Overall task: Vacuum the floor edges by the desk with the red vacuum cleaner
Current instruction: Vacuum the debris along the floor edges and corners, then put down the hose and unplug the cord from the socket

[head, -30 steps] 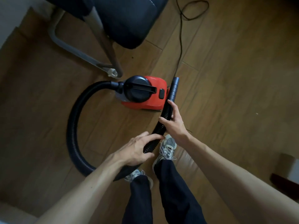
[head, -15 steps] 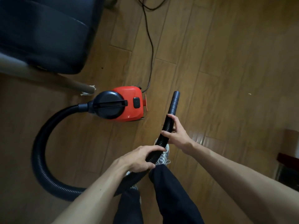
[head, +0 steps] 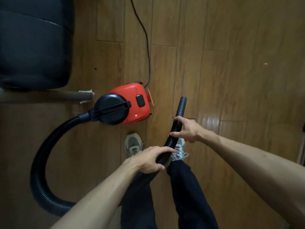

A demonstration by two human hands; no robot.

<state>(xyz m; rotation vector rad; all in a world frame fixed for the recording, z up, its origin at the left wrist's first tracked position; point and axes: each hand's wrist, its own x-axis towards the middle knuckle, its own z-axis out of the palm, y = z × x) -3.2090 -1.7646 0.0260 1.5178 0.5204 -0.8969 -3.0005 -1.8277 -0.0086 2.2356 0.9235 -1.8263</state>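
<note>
The red vacuum cleaner [head: 132, 103] with its round black lid sits on the wooden floor just ahead of my feet. Its black ribbed hose [head: 42, 156] loops out to the left and back under my arms. My left hand [head: 148, 160] grips the hose low down. My right hand [head: 188, 129] holds it higher, just below the smooth black nozzle [head: 181, 106], which points up and away from me, above the floor to the right of the cleaner.
A black padded chair [head: 33, 43] fills the upper left, with a chair leg [head: 76, 95] beside the vacuum. The power cord [head: 146, 38] runs from the cleaner's back to the top edge. My grey shoes [head: 132, 143] stand below the cleaner. Dark furniture [head: 302, 156] touches the right edge.
The view has swung right and down; the chair and cleaner shifted left in frame. The nozzle end has come away from the cleaner's side. Both hands keep their grip on the hose.
</note>
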